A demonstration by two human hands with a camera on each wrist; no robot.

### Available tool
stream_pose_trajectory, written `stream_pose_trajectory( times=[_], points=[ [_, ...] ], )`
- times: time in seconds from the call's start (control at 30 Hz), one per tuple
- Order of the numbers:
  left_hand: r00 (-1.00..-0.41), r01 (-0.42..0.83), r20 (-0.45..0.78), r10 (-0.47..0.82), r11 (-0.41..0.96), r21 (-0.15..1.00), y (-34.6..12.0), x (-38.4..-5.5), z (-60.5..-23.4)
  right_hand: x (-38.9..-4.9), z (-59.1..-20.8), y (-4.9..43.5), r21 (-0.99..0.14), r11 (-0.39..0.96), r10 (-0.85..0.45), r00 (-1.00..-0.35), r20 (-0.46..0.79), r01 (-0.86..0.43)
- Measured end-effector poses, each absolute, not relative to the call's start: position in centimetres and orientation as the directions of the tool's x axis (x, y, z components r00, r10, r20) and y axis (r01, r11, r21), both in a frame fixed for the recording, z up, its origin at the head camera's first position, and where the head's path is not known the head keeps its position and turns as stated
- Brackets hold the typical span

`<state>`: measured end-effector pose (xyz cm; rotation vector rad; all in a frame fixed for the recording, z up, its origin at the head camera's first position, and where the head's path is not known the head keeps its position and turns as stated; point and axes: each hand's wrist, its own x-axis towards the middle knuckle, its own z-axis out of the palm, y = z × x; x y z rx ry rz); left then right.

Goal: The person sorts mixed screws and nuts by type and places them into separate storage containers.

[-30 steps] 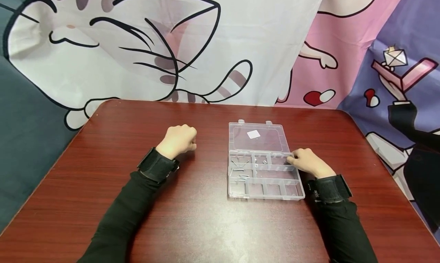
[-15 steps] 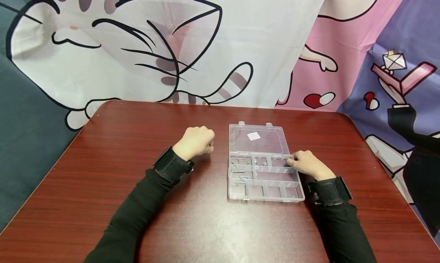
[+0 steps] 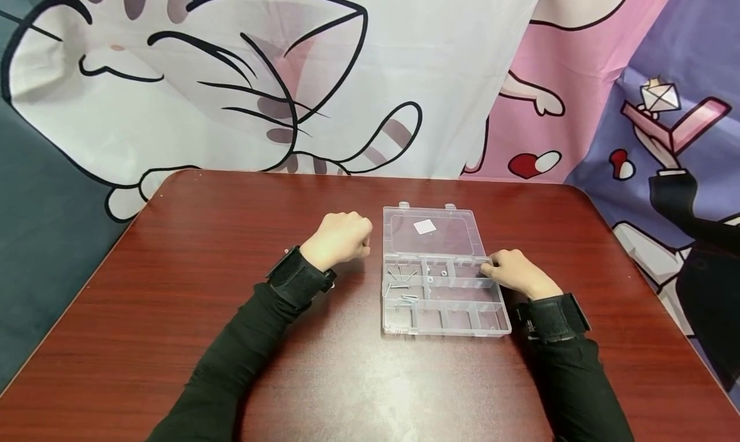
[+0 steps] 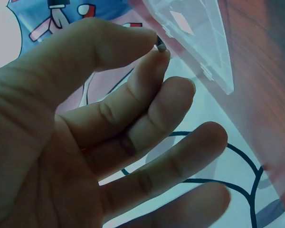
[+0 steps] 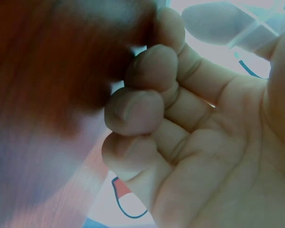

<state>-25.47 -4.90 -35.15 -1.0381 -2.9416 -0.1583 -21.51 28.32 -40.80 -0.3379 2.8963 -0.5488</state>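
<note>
A clear plastic compartment box [image 3: 459, 310] lies on the table with its lid [image 3: 435, 236] folded back. Just left of it, my left hand [image 3: 340, 239] hovers above the table. Between its thumb and index fingertip it pinches a tiny dark metal piece [image 4: 160, 45], too small to identify; the other fingers are loosely bent. At the box's right side, my right hand [image 3: 518, 274] grips the wall, thumb over the upper compartment and the other fingers curled outside. Thin metal pins or screws [image 3: 403, 274] lie in the left compartments. Small ring-like pieces [image 3: 444, 273] sit in a middle one.
The reddish-brown table [image 3: 324, 378] extends on all sides of the box. A white label [image 3: 424, 227] shows on the lid. Behind the far table edge hangs a printed cartoon cloth [image 3: 451, 76].
My left hand has moved right, toward the box, with its fingers still bent. My right hand and the box stay where they were, apart from a slight camera shift.
</note>
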Motion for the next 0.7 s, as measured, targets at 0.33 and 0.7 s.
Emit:
stream_pose_trajectory(
  times=[0.33,0.7],
  points=[
    [-0.757,0.653,0.039,0.652,0.756,0.047,-3.0,-25.0,-34.9,-21.7,-40.8,28.3,-0.369,0.910,-0.253,-0.959,-0.130,-0.190],
    [-0.724,0.689,0.026,0.689,0.724,0.027,-1.2,-24.1,-34.6,-21.6,-41.0,28.3,-0.369,0.911,-0.246,-0.961,-0.126,-0.185]
  ],
)
